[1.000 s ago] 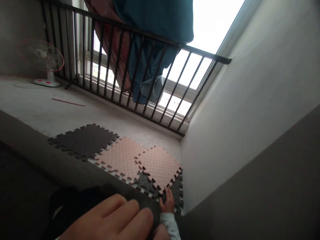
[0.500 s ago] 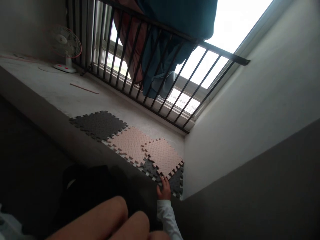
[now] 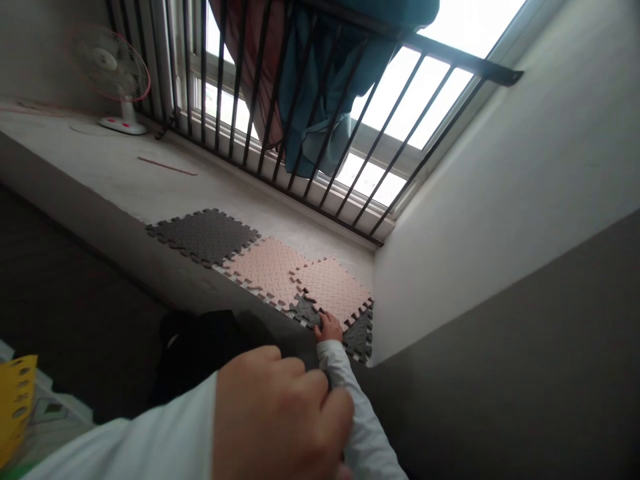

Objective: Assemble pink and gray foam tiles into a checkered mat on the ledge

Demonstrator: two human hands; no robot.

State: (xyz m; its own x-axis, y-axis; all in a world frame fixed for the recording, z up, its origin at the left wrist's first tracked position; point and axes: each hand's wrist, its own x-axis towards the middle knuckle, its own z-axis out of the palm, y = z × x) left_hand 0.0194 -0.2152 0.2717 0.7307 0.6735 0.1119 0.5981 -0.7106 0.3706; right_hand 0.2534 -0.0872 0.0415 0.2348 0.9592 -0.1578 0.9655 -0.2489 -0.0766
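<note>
My right hand (image 3: 330,327), in a white sleeve, reaches to the near corner of a pink foam mat tile (image 3: 334,288). Its fingers bend at that corner, with the thumb to the left. This tile lies askew over a dark foam tile (image 3: 361,337) and overlaps a second pink tile (image 3: 267,267). Close to the camera, my left hand (image 3: 280,413) is closed in a fist with its back towards me. Whatever its fingers hold, if anything, is hidden.
Another dark tile (image 3: 205,235) lies further left along the pale ledge (image 3: 115,180). A thin reddish strip (image 3: 167,166) and a fan (image 3: 113,73) are on the ledge. Dark railings (image 3: 280,180) with hanging cloth (image 3: 320,93) stand behind. A yellow perforated thing (image 3: 17,403) shows lower left.
My left fist and white sleeve have come into the foreground, where large skin-coloured shapes showed before. The mats and my right hand appear higher in view, the right hand still at the pink tile's corner.
</note>
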